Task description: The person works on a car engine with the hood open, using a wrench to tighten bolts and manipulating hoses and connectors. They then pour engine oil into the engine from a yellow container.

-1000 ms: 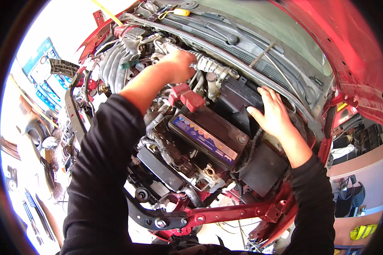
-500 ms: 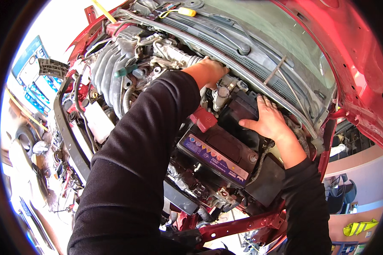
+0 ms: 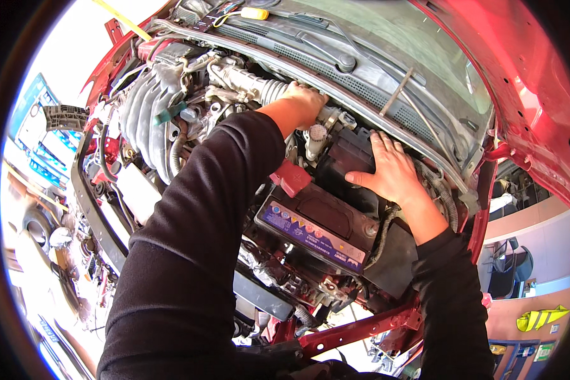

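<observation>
My bare left hand (image 3: 303, 104) reaches deep into a car's engine bay, bent over the right-hand end of a grey ribbed hose (image 3: 272, 90). Its fingertips are hidden, so I cannot tell whether they pinch anything. My right hand (image 3: 396, 171) is spread, palm down, at a black box (image 3: 349, 152), the thumb well apart from the fingers.

Between my hands stands a pale capped bottle (image 3: 317, 133), filling much of the gap. Just beyond both hands, a long metal rail (image 3: 234, 42) crosses the bay and bounds the space on the far side; a wiper arm (image 3: 323, 49) lies past it.

Nearer me than either hand is a battery (image 3: 316, 221) with a purple label, and at its far left corner a red cover (image 3: 291, 178). Thick corrugated tubing (image 3: 446, 199) runs just right of my right hand. Left of my left hand, well apart, curve the grey ribs of an intake manifold (image 3: 147, 117).
</observation>
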Motion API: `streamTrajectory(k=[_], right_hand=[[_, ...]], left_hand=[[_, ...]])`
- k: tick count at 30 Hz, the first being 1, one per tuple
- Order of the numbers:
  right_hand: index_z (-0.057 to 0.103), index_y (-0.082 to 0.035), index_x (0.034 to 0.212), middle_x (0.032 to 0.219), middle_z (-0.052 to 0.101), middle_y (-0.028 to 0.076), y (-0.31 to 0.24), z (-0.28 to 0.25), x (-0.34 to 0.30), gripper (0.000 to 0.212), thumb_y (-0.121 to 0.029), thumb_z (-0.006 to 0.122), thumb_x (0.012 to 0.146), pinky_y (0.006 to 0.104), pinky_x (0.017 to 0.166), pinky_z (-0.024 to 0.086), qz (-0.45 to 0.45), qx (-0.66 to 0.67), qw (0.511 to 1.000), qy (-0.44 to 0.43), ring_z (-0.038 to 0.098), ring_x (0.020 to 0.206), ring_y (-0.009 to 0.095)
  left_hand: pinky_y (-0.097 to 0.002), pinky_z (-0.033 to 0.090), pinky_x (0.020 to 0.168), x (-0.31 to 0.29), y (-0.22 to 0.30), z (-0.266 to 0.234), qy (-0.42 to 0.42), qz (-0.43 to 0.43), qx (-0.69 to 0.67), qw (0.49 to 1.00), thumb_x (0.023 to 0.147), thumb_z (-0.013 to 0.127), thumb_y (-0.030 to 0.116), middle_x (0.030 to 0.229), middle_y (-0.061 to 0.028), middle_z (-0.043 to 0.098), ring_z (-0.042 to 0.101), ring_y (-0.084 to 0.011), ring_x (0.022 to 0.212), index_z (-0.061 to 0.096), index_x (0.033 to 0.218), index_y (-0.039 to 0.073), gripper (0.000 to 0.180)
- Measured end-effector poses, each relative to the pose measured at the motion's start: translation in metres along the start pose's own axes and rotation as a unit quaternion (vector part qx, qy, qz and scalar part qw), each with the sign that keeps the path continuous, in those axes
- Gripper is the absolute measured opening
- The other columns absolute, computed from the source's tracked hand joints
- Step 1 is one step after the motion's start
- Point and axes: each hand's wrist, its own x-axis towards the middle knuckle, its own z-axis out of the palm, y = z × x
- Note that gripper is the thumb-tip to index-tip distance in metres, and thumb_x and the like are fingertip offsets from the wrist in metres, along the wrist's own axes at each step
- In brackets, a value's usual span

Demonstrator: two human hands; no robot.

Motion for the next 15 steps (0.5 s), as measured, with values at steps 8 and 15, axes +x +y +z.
streamTrajectory(k=[8,15], right_hand=[[0.031,-0.001,0.179,0.182,0.037,0.028,-0.002,-0.002,-0.002,0.140,-0.086,0.082,0.080,0.0586,0.136,0.033,0.016,0.021,1.000,-0.008,0.035,0.167,0.053],[0.030,-0.003,0.180,0.184,0.035,0.025,-0.001,-0.003,-0.006,0.139,-0.088,0.079,0.081,0.0574,0.137,0.031,0.011,0.014,1.000,-0.015,0.033,0.169,0.051]], left_hand=[[-0.0608,0.041,0.124,0.002,0.001,-0.004,-0.009,-0.016,-0.022,1.000,0.081,0.101,0.024,0.162,-0.0105,0.066,0.059,-0.0336,0.155,0.056,0.164,0.018,0.095],[-0.0653,0.035,0.130,0.005,0.007,0.002,-0.005,-0.057,-0.054,0.997,0.078,0.103,0.019,0.166,-0.0132,0.062,0.053,-0.0400,0.159,0.053,0.164,0.020,0.100]])
